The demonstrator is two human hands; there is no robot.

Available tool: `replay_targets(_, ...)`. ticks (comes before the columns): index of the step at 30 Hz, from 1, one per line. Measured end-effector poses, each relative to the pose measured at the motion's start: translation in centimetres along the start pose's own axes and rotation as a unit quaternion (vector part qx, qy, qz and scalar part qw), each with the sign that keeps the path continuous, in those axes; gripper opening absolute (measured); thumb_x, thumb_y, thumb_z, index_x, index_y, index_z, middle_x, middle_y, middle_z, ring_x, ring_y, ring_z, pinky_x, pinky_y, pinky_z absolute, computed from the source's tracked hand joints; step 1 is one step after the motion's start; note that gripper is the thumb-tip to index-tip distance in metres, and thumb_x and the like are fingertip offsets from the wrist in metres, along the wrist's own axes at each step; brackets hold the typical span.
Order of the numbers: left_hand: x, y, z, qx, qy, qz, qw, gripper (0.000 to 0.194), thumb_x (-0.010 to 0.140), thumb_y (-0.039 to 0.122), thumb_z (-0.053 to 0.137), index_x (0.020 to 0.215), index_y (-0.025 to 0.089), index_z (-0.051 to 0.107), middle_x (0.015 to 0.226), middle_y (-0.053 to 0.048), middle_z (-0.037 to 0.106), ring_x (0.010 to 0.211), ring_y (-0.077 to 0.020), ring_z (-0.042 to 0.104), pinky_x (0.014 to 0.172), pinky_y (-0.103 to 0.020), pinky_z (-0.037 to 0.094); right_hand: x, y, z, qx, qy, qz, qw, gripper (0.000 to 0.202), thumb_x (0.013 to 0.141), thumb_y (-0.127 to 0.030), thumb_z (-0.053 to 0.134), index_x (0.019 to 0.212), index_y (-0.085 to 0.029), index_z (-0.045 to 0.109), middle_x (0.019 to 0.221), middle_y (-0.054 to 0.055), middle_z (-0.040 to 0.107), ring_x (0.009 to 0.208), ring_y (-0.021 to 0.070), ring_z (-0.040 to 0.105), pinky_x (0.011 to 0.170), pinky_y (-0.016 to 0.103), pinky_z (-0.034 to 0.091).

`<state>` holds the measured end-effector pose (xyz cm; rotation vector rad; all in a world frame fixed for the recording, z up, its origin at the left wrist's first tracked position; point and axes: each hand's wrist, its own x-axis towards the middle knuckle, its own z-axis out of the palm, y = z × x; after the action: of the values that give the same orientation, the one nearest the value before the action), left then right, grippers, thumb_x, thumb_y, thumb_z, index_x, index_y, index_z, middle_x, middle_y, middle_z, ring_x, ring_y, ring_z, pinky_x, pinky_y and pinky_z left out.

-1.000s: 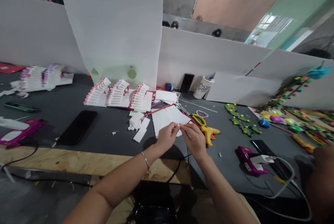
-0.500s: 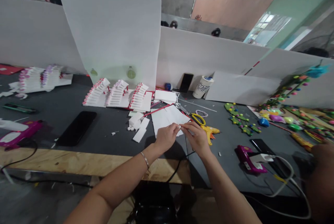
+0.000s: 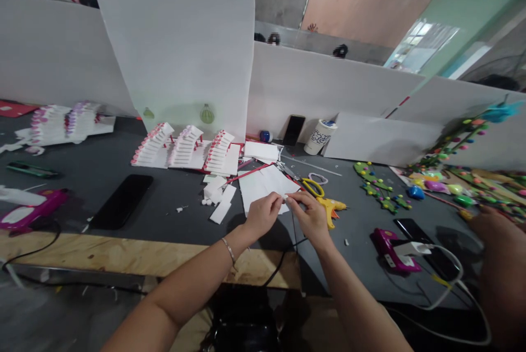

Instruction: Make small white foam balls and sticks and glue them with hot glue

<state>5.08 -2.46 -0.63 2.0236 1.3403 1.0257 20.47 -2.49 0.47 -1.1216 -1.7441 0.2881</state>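
Over a sheet of white paper [image 3: 257, 185], my left hand [image 3: 263, 215] and my right hand [image 3: 310, 218] meet fingertip to fingertip. Both are closed in a pinch around a small white piece [image 3: 284, 198], too small to name. Just right of my right hand lies a yellow glue gun [image 3: 332, 209], with yellow-handled scissors [image 3: 313, 186] behind it. Left of the paper are white card scraps [image 3: 223, 204] and small white bits [image 3: 206, 201]. Farther back stand three small stepped white models with red and pink tips [image 3: 184, 146].
A black phone [image 3: 122, 201] lies to the left, a magenta power strip [image 3: 394, 250] to the right. A paper cup [image 3: 319, 137] and another phone [image 3: 293, 130] stand by the white partition. At far right, a co-worker's hand [image 3: 495, 231] reaches over the table near beaded green decorations [image 3: 380, 188].
My fingers have shifted slightly around the small white piece; my arms stay in place. The co-worker's hand at the far right has moved left and up, over the yellow tool there.
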Motion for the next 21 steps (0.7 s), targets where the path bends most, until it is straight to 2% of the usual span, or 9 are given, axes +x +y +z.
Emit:
replay_targets(8, -0.25, 0.22, 0.08, 0.043, 0.011, -0.011, 0.999, 0.028, 0.096, 0.036, 0.034, 0.088, 0.022, 0.057, 0.072, 0.002, 0.064, 0.066, -0.0141, 0.060, 0.062, -0.024, 0.039, -0.16, -0.33, 0.44, -0.037, 0.021, -0.038, 0.998, 0.015, 0.088, -0.029, 0.058, 0.084, -0.020, 0.069, 0.077, 0.004, 0.068, 0.070, 0.0165, 0.065, 0.065, 0.030, 0.054)
replay_targets(12, -0.50, 0.46, 0.27, 0.056, 0.001, -0.010, 0.998, 0.029, 0.098, 0.034, 0.030, 0.093, 0.023, 0.056, 0.079, 0.000, 0.067, 0.072, -0.0153, 0.062, 0.066, -0.025, 0.041, -0.41, -0.38, 0.70, -0.080, 0.053, -0.079, 0.992, 0.012, 0.088, -0.027, 0.056, 0.085, -0.021, 0.067, 0.076, 0.004, 0.066, 0.072, 0.0177, 0.063, 0.067, 0.032, 0.053)
replay_targets(21, -0.45, 0.09, 0.76, -0.006, 0.001, -0.014, 1.000, 0.033, 0.098, 0.039, 0.028, 0.099, 0.022, 0.056, 0.087, -0.002, 0.068, 0.079, -0.0167, 0.063, 0.071, -0.026, 0.044, -0.87, -0.40, 0.94, -0.131, 0.065, -0.146, 0.978, 0.013, 0.089, -0.020, 0.056, 0.088, -0.023, 0.069, 0.075, 0.004, 0.066, 0.069, 0.0172, 0.061, 0.067, 0.033, 0.051)
